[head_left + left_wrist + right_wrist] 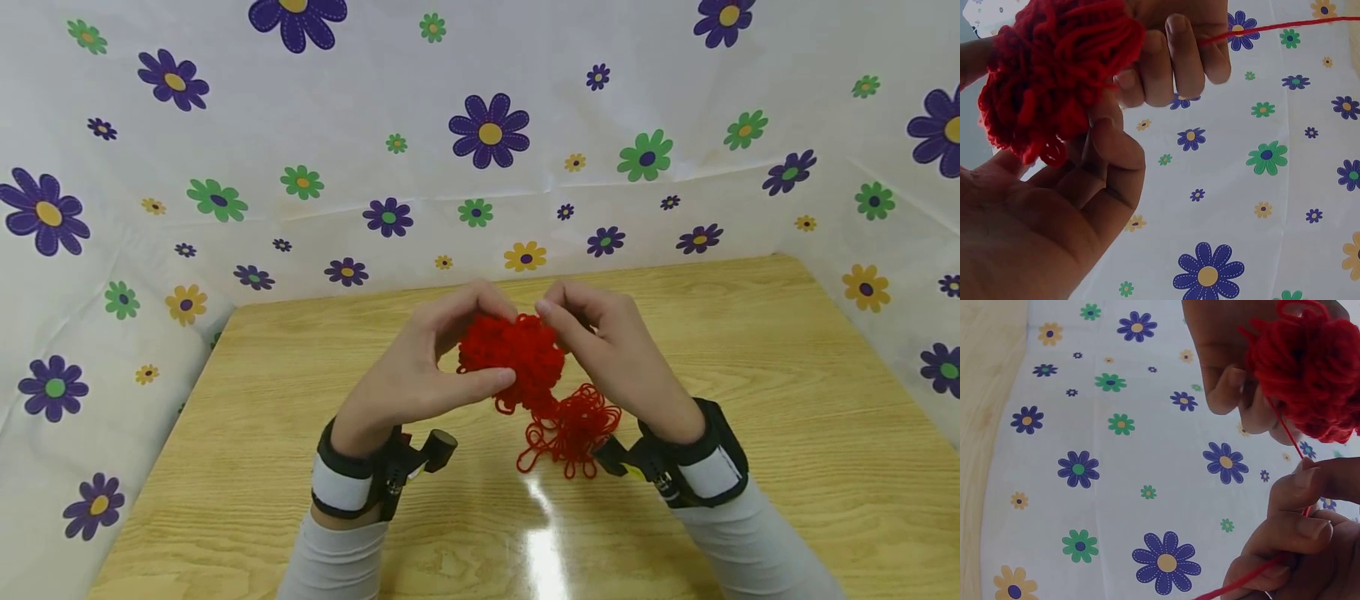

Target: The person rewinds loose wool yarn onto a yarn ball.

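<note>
words: none I can read | numbers: none I can read | brand names and signs: none I can read | left wrist band (343,486) and right wrist band (708,473): tiny light marks by the black clips, too small to tell

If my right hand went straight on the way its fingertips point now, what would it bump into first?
Probably the bunched red yarn: in the head view it sits right beside your right hand, with your left hand on its far side. Exact depth is hard to judge.
</note>
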`<state>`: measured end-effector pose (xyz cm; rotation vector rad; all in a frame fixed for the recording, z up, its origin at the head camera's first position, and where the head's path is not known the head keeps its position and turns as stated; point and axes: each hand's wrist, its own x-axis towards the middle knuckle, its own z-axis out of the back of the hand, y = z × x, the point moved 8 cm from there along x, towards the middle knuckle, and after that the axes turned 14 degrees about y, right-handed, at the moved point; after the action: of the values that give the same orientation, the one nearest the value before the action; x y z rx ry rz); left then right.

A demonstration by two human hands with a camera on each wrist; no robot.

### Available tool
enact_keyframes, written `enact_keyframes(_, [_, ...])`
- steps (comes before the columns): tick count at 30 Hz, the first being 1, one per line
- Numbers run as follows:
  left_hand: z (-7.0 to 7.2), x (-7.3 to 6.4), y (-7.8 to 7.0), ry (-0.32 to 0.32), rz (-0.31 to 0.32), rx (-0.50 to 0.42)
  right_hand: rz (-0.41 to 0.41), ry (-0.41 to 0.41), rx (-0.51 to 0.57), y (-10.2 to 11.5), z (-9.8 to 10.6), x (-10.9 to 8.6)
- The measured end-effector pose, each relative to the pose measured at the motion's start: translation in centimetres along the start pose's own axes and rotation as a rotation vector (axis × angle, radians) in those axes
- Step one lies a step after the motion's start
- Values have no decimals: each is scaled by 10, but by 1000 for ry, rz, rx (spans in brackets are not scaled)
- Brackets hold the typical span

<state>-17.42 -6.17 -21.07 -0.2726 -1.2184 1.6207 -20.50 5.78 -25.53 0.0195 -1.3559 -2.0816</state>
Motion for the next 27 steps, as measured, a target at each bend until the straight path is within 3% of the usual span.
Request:
enact_keyframes(7, [0, 3, 2, -18, 73, 227, 39, -28, 7, 29, 3, -3])
enact_keyframes(10, [0, 3, 5, -18, 101, 308, 44, -36, -4, 32, 3, -4])
enact_keyframes(20, [9, 0, 22, -87, 210, 418, 83, -23, -17, 36, 0, -6])
enact_keyframes(27, [23, -9, 52, -160, 248, 477, 68, 29, -31, 39, -4, -4])
